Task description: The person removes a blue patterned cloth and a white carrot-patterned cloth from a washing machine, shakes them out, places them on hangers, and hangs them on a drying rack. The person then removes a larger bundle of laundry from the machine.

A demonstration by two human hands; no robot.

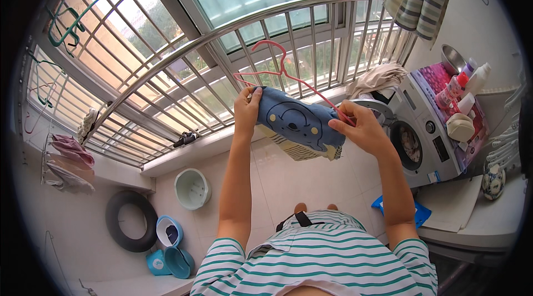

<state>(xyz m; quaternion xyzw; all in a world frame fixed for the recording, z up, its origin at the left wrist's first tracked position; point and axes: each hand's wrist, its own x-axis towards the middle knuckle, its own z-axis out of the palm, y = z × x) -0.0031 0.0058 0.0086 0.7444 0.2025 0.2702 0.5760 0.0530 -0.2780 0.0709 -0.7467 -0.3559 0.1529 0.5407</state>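
A blue cloth item (291,119) with a printed cartoon face hangs in front of me, with pale yellow striped fabric showing below it. Its upper left corner is pinched by my left hand (246,108). My right hand (361,124) grips the lower right end of a pinkish-red clothes hanger (283,72), right beside the cloth's right edge; whether those fingers also hold cloth, I cannot tell. The hanger's hook points up, toward the railing, and its left arm ends just above my left hand. Part of its lower side is hidden behind the cloth.
A metal railing (291,4) curves beyond my hands. On the right stands a front-loading washing machine (422,129), its door (377,108) open, with bottles (453,88) on top. Basins (192,189) and a black inner tube (111,221) sit at left. Green hangers (75,25) hang upper left.
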